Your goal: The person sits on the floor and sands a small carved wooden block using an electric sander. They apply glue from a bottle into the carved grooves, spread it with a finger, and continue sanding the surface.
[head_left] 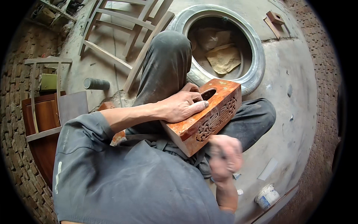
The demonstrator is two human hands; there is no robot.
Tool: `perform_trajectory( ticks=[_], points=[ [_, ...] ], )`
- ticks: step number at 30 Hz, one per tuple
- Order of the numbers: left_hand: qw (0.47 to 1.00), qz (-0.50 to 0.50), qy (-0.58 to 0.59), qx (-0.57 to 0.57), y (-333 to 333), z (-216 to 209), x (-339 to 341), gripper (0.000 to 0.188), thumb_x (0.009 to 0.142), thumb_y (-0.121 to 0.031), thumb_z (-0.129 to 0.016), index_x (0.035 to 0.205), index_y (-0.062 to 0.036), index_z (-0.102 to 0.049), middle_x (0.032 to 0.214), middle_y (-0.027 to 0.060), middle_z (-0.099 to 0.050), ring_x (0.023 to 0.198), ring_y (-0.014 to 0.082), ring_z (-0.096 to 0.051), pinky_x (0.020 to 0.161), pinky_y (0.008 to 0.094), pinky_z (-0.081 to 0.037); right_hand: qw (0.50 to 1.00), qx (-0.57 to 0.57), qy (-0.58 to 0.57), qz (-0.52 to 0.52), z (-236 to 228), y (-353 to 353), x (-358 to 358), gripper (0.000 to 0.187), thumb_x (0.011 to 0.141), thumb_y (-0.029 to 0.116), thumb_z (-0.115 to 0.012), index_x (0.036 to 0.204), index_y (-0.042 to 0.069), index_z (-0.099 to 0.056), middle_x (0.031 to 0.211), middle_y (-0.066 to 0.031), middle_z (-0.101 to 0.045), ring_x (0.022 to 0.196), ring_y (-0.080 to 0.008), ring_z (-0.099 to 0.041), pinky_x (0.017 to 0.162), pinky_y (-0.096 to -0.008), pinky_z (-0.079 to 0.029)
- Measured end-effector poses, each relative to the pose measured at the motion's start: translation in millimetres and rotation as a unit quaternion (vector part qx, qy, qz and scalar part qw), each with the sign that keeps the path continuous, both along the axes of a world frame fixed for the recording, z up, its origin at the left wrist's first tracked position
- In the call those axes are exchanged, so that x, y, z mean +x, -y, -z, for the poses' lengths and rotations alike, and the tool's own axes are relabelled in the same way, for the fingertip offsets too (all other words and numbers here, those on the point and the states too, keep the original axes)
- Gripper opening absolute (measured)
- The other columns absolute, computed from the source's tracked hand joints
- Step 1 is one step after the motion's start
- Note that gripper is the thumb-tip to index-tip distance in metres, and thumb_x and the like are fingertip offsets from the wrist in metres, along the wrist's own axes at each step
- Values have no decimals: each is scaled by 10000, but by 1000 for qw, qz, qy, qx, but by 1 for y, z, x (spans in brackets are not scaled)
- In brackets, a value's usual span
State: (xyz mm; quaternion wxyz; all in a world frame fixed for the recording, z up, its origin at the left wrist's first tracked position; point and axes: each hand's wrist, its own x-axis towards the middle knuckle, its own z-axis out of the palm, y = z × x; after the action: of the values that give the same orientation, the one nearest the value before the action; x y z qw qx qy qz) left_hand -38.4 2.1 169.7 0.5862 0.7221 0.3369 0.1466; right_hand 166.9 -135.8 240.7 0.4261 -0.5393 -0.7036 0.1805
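A reddish-brown carved wooden box (209, 115) with an oval slot in its top rests on my lap, tilted. My left hand (182, 105) lies flat on its top face, fingers spread beside the slot, pressing it down. My right hand (225, 156) is blurred just below the box's carved side, fingers closed on something small that I cannot make out. My knees in dark grey trousers frame the box.
A pale tyre (257, 48) with crumpled paper inside lies ahead on the concrete floor. Wooden chair frames (119, 33) lie at the far left, a brown cabinet (44, 112) at left. A small white tub (266, 196) stands at lower right.
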Motion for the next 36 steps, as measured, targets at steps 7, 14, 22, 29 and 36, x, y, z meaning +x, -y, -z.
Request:
perform_trajectory(
  ticks=[7, 14, 22, 29, 36],
  points=[
    [1000, -9, 12, 8, 5, -1, -5, 526, 1101, -403, -481, 1077, 77, -697, 1210, 201, -639, 1343, 309, -406, 1114, 398, -384, 996, 28, 26, -83, 7, -22, -44, 319, 762, -38, -797, 1066, 52, -758, 972, -55, -709, 873, -241, -675, 758, -353, -554],
    [998, -35, 41, 32, 7, 7, -6, 561, 1077, -429, -501, 1026, 95, -697, 1066, 241, -684, 1318, 353, -439, 1086, 428, -410, 992, 30, 87, -90, 3, -17, -54, 387, 728, -9, -755, 1107, 68, -763, 994, -51, -676, 889, -239, -657, 761, -359, -552],
    [998, -49, 41, 8, 8, 4, -6, 577, 1071, -457, -511, 1066, 87, -703, 1152, 290, -657, 1321, 348, -451, 1083, 435, -418, 968, 67, 219, -107, 0, -1, -53, 433, 777, 59, -709, 1208, 31, -747, 1152, -83, -649, 985, -235, -636, 819, -361, -537],
    [999, -29, 30, 7, 6, 3, -7, 597, 1070, -477, -497, 1102, 85, -696, 1194, 309, -637, 1340, 358, -445, 1089, 431, -417, 963, 47, 252, -77, 8, 17, -46, 473, 842, 6, -660, 1313, 34, -698, 1283, -114, -614, 1133, -265, -563, 919, -373, -522],
    [999, -30, 27, 3, 6, 1, -7, 615, 1075, -482, -486, 1107, 97, -690, 1146, 288, -672, 1343, 362, -437, 1105, 431, -405, 959, 24, 271, -84, 7, 13, -53, 477, 925, 11, -590, 1347, 198, -706, 1371, -111, -571, 1227, -297, -495, 990, -425, -491]
  ],
)
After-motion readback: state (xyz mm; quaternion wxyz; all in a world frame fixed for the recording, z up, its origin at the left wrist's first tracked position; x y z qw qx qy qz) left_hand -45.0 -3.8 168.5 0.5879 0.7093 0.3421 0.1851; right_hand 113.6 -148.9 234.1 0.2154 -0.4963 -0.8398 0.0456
